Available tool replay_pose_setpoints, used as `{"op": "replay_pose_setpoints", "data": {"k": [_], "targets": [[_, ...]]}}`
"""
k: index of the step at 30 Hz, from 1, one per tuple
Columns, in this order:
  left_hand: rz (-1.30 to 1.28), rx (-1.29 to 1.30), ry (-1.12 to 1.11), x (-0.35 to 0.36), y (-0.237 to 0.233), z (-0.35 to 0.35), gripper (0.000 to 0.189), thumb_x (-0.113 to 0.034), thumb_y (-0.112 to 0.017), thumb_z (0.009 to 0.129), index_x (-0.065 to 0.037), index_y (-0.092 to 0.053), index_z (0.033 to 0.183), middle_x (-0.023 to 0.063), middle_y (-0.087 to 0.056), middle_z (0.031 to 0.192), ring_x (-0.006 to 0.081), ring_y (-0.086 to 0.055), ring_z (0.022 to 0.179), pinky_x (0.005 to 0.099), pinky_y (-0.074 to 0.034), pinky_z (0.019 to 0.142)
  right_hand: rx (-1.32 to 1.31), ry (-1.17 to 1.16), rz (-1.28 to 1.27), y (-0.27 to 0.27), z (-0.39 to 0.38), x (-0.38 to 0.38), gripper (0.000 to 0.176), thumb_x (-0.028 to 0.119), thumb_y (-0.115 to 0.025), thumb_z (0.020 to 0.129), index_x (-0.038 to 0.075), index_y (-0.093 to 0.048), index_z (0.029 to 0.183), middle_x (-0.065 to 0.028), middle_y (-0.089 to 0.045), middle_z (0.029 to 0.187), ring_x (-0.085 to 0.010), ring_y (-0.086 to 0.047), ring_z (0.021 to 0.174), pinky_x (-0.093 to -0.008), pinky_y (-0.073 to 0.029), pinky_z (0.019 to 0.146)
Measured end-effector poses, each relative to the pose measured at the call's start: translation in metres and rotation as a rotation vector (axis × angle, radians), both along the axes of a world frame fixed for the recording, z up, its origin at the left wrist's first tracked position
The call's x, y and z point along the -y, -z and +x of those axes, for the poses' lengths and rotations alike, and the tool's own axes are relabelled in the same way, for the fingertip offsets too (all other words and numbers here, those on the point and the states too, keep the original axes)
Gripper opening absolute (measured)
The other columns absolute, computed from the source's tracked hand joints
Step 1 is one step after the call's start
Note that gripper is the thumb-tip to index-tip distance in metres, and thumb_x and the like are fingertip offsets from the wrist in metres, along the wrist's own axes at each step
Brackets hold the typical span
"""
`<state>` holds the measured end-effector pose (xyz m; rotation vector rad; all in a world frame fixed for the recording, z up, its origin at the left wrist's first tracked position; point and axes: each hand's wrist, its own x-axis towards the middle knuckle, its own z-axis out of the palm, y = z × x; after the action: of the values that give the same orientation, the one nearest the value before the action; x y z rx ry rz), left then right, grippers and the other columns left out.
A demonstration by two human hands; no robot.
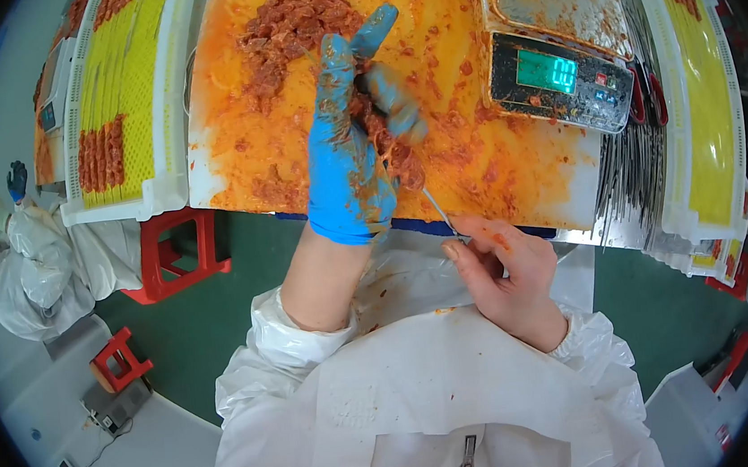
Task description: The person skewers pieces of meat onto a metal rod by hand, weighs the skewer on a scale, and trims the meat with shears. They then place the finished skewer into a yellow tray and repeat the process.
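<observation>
- Clamps gloved left hand [344, 155] on marinated meat [395, 157], pinches metal skewer [440, 212] in bare right hand [506, 277].
- Risks jabbing that left hand by pushing hard through slippery meat.

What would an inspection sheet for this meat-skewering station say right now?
surface: board, smeared orange with marinade all over.
job's things: meat pile at the far side; meat piece on a thin metal skewer.
clutter: sauce-spattered scale reading 0.0; skewer bundle right of the board.
hands: left hand, blue-gloved, pinches the meat piece; right hand, bare, grips the skewer's lower end.
cables: a thin lead seems to trail on the floor, lower left.
surroundings: left tray, yellow-lined, holds rows of meat; right tray likewise yellow; red stool; another person in white at far left.
</observation>
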<state>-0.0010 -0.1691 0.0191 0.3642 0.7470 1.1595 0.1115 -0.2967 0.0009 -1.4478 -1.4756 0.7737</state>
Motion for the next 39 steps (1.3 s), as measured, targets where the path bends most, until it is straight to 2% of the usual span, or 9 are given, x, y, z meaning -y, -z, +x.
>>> {"op": "replay_pose_setpoints", "data": {"k": [3,5,9,14,19,27,30,32,39], "targets": [[-0.157,0.101,0.073,0.008,-0.009,0.010,0.044,-0.034,-0.044,0.100,-0.002,-0.047,0.130,-0.0053,-0.033,0.055,0.0050,-0.028,0.043,0.0194,-0.027,0.037,0.054,-0.010,0.090,0.005,0.002,0.003,0.021,-0.003,-0.073,0.075,-0.004,-0.067,0.095,-0.0080,-0.063,0.062,-0.0094,-0.053,0.045,-0.0214,-0.041,0.045],[0.010,0.350,0.382,0.015,0.019,-0.005,0.044,-0.034,-0.042,0.100,-0.002,-0.046,0.131,-0.0048,-0.034,0.055,0.0052,-0.028,0.042,0.0200,-0.026,0.035,0.070,-0.016,0.116,0.007,0.004,0.004,0.021,-0.001,-0.073,0.076,-0.005,-0.067,0.095,-0.0087,-0.062,0.061,-0.0102,-0.053,0.045,-0.0214,-0.041,0.045],[0.089,0.397,0.419,0.021,0.027,-0.001,0.048,-0.037,-0.043,0.099,-0.003,-0.044,0.133,-0.0029,-0.036,0.056,0.0061,-0.033,0.045,0.0208,-0.030,0.037,0.058,0.008,0.101,0.006,0.010,0.007,0.021,0.000,-0.073,0.076,-0.004,-0.067,0.096,-0.0096,-0.063,0.062,-0.0119,-0.055,0.046,-0.0216,-0.042,0.048],[0.021,0.084,0.112,0.014,0.003,0.003,0.047,-0.035,-0.044,0.099,-0.002,-0.046,0.132,-0.0023,-0.040,0.060,0.0085,-0.038,0.049,0.0230,-0.034,0.043,-0.030,-0.005,0.133,0.009,0.020,0.013,0.019,0.001,-0.069,0.080,-0.003,-0.068,0.098,-0.0080,-0.063,0.062,-0.0104,-0.054,0.046,-0.0215,-0.041,0.047],[0.035,-0.028,-0.042,-0.008,-0.007,-0.004,0.046,-0.034,-0.045,0.099,-0.002,-0.048,0.131,-0.0022,-0.042,0.062,0.0097,-0.041,0.052,0.0239,-0.036,0.046,-0.272,-0.082,-0.151,0.006,0.025,0.019,0.019,0.002,-0.064,0.084,-0.002,-0.067,0.102,-0.0034,-0.059,0.060,-0.0062,-0.049,0.046,-0.0206,-0.036,0.045],[-0.039,-0.084,-0.055,-0.004,-0.011,0.008,0.044,-0.031,-0.046,0.099,-0.001,-0.049,0.131,-0.0021,-0.045,0.065,0.0115,-0.045,0.056,0.0255,-0.039,0.050,-0.143,-0.028,-0.068,0.000,0.022,0.019,0.021,-0.001,-0.065,0.083,-0.002,-0.064,0.104,-0.0020,-0.054,0.060,-0.0057,-0.045,0.048,-0.0201,-0.035,0.046],[0.274,0.356,0.355,-0.011,0.016,-0.008,0.044,-0.031,-0.047,0.098,-0.002,-0.048,0.131,-0.0049,-0.041,0.061,0.0069,-0.038,0.050,0.0210,-0.033,0.045,-0.142,-0.042,-0.015,0.009,0.021,0.023,0.023,-0.001,-0.067,0.081,-0.001,-0.064,0.104,-0.0054,-0.058,0.069,-0.0103,-0.051,0.050,-0.0221,-0.039,0.048],[0.170,0.178,0.213,0.000,0.009,0.000,0.044,-0.029,-0.044,0.100,-0.002,-0.043,0.135,-0.0061,-0.033,0.056,0.0041,-0.029,0.044,0.0193,-0.028,0.041,-0.176,-0.040,-0.078,0.009,0.020,0.025,0.024,0.002,-0.068,0.079,0.001,-0.066,0.104,-0.0124,-0.067,0.089,-0.0196,-0.060,0.054,-0.0260,-0.046,0.052],[0.095,0.206,0.267,0.032,0.006,0.009,0.045,-0.031,-0.043,0.101,-0.001,-0.043,0.134,-0.0060,-0.029,0.052,0.0041,-0.025,0.040,0.0200,-0.022,0.035,-0.129,-0.046,-0.016,0.010,0.019,0.023,0.021,0.001,-0.067,0.081,0.000,-0.065,0.102,-0.0137,-0.067,0.083,-0.0203,-0.059,0.053,-0.0267,-0.045,0.051]]}}
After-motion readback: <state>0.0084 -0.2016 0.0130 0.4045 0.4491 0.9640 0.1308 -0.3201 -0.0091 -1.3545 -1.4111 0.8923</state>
